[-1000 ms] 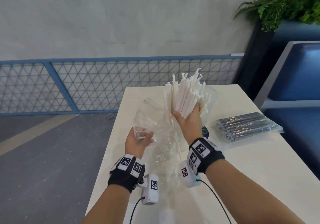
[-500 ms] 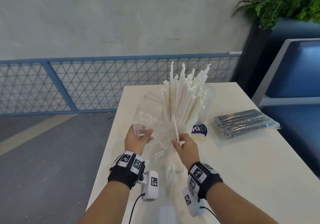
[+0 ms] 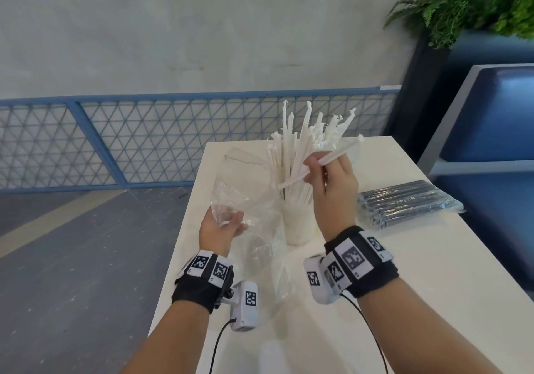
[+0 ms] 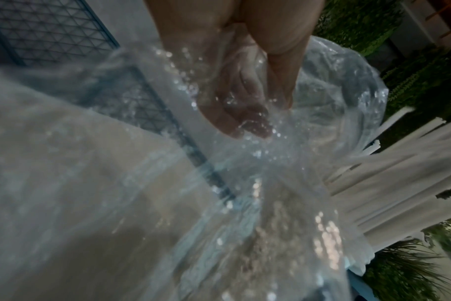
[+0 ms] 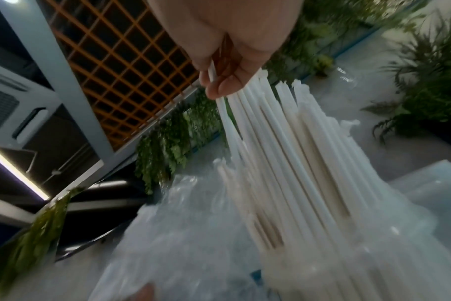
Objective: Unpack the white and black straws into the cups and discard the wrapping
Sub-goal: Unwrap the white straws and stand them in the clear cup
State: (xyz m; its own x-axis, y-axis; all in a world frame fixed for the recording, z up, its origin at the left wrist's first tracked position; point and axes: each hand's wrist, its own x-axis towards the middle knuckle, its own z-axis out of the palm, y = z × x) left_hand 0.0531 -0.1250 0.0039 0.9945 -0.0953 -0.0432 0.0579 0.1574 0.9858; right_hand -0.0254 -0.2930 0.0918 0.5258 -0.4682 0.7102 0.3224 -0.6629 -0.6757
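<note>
The right hand [image 3: 332, 188] pinches one stray white straw [image 3: 318, 165] at frame centre, beside the white straws [image 3: 291, 160] standing in the cup [image 3: 297, 223]. The left hand [image 3: 222, 226] grips the empty clear wrapping [image 3: 248, 200]. Next, I judge: slot it in, then bin the wrapping.

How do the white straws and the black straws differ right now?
The white straws stand upright, fanned out in a cup; the black straws lie flat on the table. The white ones are out of their clear bag; the black ones remain sealed in theirs. Both are long, thin bundles.
</note>
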